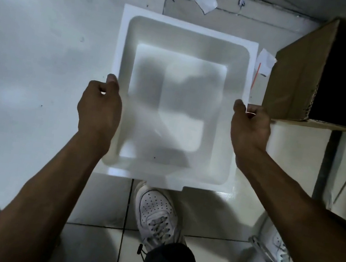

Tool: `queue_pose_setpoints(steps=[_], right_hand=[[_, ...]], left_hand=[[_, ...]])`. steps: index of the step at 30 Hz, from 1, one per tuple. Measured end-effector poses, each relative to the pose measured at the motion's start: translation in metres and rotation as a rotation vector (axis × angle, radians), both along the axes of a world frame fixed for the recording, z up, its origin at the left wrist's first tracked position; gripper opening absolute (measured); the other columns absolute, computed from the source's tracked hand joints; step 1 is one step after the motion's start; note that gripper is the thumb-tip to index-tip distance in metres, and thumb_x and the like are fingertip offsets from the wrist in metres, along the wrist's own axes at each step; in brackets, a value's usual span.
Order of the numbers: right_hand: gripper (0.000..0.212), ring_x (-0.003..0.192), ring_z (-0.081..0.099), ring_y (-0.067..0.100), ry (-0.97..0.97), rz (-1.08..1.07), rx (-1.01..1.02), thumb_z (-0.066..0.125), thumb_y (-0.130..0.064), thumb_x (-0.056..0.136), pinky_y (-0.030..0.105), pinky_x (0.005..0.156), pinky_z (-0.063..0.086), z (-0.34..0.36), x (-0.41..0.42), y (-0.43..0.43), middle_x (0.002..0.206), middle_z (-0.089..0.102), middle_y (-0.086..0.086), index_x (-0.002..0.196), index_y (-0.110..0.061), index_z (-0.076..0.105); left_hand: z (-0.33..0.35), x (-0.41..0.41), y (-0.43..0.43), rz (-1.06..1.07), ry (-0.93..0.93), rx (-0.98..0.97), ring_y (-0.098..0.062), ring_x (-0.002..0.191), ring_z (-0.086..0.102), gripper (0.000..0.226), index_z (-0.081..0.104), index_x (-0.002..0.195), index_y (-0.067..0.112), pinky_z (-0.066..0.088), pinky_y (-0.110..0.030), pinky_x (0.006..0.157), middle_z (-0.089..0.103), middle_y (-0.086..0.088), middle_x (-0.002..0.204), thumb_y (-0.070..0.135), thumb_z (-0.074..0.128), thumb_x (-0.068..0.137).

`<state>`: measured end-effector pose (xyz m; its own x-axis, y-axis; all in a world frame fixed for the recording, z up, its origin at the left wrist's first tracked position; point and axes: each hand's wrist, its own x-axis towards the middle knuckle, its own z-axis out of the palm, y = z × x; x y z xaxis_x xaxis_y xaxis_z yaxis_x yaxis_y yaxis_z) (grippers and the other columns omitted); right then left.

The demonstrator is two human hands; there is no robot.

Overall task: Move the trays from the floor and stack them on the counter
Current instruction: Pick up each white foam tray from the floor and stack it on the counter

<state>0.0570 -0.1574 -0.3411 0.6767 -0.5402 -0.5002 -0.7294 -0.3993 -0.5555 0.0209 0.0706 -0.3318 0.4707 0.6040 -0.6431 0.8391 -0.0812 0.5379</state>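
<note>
over a pale tiled floor [34, 39], the left hand [99, 107] grips the left rim of a white tray [189, 42], thumb on top and fingers curled under the edge. the tray sits level between both hands, above the floor and in front of two white shoes [155, 215]. the right hand [250, 130] clamps the right rim the same way. a cardboard box [303, 72] stands just right of it.

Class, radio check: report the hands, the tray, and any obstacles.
Left hand and right hand shut on white tray, one per side. Tray over the floor. Cardboard box close at right.
</note>
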Motion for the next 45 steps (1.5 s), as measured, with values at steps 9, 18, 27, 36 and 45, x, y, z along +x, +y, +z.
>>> queue_pose_setpoints(steps=[9,18,27,36,45], right_hand=[[0.05,0.063,0.041,0.011,-0.026,-0.071,0.13,0.054,-0.051,0.093,0.026,0.065,0.037,0.065,-0.004,0.013,0.058,0.038,-0.006,0.058,-0.019,0.037],[0.042,0.063,0.035,0.014,-0.107,-0.012,0.271,0.056,-0.046,0.094,0.028,0.065,0.03,0.209,-0.024,0.054,0.062,0.034,0.001,0.066,-0.018,0.046],[0.06,0.069,0.039,0.02,-0.131,0.155,0.495,0.06,-0.056,0.085,0.033,0.066,0.032,0.394,-0.017,0.082,0.074,0.044,0.006,0.071,0.002,0.053],[0.047,0.06,0.057,0.015,-0.167,0.323,0.549,0.053,-0.044,0.098,0.024,0.057,0.047,0.562,-0.028,0.06,0.062,0.061,0.001,0.066,-0.011,0.063],[0.075,0.07,0.055,0.051,-0.327,0.471,0.52,0.05,-0.061,0.09,0.039,0.061,0.046,0.696,-0.027,0.01,0.084,0.056,0.038,0.086,0.014,0.052]], left_hand=[[0.075,-0.019,0.021,-0.001,0.079,-0.023,-0.02,0.06,0.039,0.055,0.041,0.072,0.012,0.032,-0.033,0.058,0.041,-0.002,0.064,0.057,0.029,0.1],[0.229,-0.049,0.063,0.008,-0.009,0.102,-0.022,0.066,0.039,0.066,0.053,0.083,-0.007,0.029,-0.035,0.058,0.045,-0.012,0.075,0.052,0.03,0.102],[0.41,-0.08,0.082,0.246,-0.021,0.039,-0.027,0.094,0.061,0.046,0.062,0.095,0.022,0.048,-0.039,0.09,0.065,-0.005,0.1,0.059,0.035,0.099],[0.581,-0.114,0.064,0.298,-0.12,-0.017,-0.027,0.1,0.068,0.061,0.071,0.109,0.022,0.05,-0.051,0.099,0.073,-0.002,0.105,0.07,0.041,0.087],[0.713,-0.134,0.014,0.281,-0.319,0.014,0.001,0.072,0.072,0.038,0.071,0.087,0.027,0.053,-0.032,0.076,0.076,0.019,0.078,0.046,0.042,0.102]])
